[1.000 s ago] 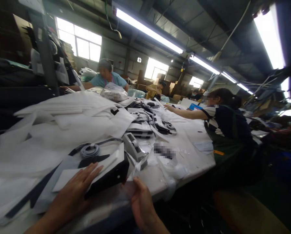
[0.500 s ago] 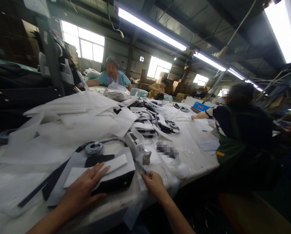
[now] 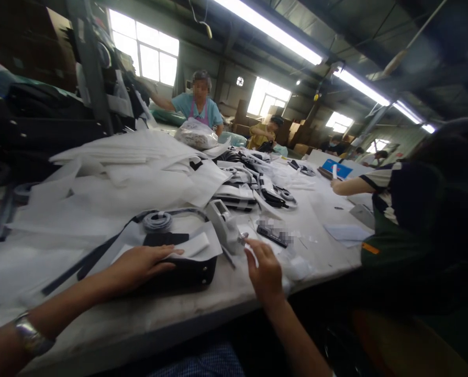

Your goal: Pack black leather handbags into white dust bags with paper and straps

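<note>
My left hand (image 3: 149,264) lies flat, fingers stretched, on a white foam sheet (image 3: 195,245) on top of a black bag (image 3: 197,272). The bag has studs at its near right corner, and a coiled wrapped strap (image 3: 157,221) rests on it. A white tape dispenser (image 3: 224,230) stands just right of the bag. At its cutter end is my right hand (image 3: 263,264), raised, thumb and forefinger slightly apart. Any tape between those fingertips is too faint to make out.
White foam sheets (image 3: 140,178) are heaped behind the bag. More wrapped black bags (image 3: 236,193) lie in the middle of the table. A dark blurred item (image 3: 273,233) sits right of the dispenser. One co-worker (image 3: 410,199) works at the right, another (image 3: 198,107) across the table.
My right hand has gone up and right from beside the bag to the dispenser's end. A clear strip at the table edge is no longer visible. My left hand stays on the bag.
</note>
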`<state>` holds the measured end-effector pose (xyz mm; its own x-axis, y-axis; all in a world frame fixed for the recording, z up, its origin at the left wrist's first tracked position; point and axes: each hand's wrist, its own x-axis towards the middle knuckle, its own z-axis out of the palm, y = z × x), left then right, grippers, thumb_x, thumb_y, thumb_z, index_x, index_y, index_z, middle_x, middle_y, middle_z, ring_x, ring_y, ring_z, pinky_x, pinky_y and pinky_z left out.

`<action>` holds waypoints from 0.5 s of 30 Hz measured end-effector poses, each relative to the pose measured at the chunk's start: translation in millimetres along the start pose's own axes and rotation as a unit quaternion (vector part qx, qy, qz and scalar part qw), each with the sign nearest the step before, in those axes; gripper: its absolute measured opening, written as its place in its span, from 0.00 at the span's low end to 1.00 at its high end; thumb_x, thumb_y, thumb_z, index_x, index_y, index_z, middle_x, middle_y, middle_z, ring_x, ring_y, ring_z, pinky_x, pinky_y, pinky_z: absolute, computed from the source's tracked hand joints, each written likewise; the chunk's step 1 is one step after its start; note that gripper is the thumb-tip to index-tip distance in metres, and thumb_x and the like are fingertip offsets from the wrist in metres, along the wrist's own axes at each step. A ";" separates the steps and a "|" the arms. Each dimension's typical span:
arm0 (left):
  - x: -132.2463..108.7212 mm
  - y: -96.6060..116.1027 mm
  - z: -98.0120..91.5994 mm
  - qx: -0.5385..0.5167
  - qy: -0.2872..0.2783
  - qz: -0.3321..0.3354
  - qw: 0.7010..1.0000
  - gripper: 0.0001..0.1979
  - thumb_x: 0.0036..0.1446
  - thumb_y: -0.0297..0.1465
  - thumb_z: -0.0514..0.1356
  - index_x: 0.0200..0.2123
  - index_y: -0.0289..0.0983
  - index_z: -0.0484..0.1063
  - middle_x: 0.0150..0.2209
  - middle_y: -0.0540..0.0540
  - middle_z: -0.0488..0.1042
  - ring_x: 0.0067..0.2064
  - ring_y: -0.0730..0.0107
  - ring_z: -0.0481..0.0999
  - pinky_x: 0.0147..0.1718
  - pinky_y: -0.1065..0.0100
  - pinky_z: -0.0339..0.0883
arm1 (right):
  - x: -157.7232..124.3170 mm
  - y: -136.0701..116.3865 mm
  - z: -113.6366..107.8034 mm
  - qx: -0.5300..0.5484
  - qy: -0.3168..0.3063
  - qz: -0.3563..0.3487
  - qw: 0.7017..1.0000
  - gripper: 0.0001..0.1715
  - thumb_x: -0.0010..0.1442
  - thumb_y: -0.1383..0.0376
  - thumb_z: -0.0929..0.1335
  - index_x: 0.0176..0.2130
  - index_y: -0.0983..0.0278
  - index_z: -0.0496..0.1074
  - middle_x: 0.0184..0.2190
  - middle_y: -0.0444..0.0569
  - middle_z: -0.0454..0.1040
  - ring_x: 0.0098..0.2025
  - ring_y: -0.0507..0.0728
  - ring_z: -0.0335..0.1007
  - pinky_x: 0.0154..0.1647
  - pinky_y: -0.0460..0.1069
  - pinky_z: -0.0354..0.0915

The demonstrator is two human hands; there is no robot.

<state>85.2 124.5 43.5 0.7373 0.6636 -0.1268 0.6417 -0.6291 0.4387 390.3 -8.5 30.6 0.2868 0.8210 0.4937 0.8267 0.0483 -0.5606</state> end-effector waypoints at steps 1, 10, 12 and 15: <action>0.5 -0.7 1.4 -0.001 0.002 -0.002 1.000 0.25 0.64 0.47 0.54 0.62 0.48 0.69 0.63 0.48 0.70 0.61 0.50 0.73 0.58 0.56 0.67 | -14.9 -9.1 11.9 0.041 0.018 -0.053 0.998 0.13 0.67 0.68 0.66 0.49 0.60 0.77 0.43 0.53 0.79 0.48 0.60 0.75 0.54 0.54 0.69; 1.8 -5.0 7.2 -0.002 0.013 0.000 1.000 0.26 0.63 0.49 0.54 0.61 0.48 0.70 0.62 0.50 0.71 0.60 0.49 0.73 0.57 0.58 0.67 | -50.4 -43.6 77.4 0.129 0.045 -0.056 0.989 0.06 0.65 0.70 0.69 0.41 0.60 0.76 0.37 0.48 0.77 0.41 0.56 0.75 0.46 0.49 0.72; 1.2 -3.7 6.6 0.000 0.014 0.000 1.000 0.26 0.63 0.49 0.54 0.61 0.48 0.70 0.62 0.50 0.71 0.61 0.50 0.73 0.58 0.59 0.66 | -45.1 -40.1 74.7 0.101 0.033 -0.088 0.990 0.06 0.65 0.71 0.69 0.41 0.60 0.76 0.36 0.48 0.77 0.40 0.56 0.75 0.45 0.49 0.72; 0.2 -1.3 5.8 0.001 0.019 -0.001 1.000 0.26 0.64 0.49 0.54 0.61 0.49 0.71 0.62 0.50 0.71 0.61 0.51 0.73 0.58 0.59 0.66 | -37.5 -36.2 65.0 0.064 -0.003 -0.140 0.988 0.06 0.64 0.70 0.70 0.40 0.60 0.77 0.36 0.48 0.77 0.39 0.57 0.74 0.44 0.49 0.71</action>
<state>85.7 123.1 37.8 0.7280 0.6790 -0.0941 0.6432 -0.6291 0.4365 318.2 -4.0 -10.8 0.0529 0.7684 0.6378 0.8055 0.3447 -0.4821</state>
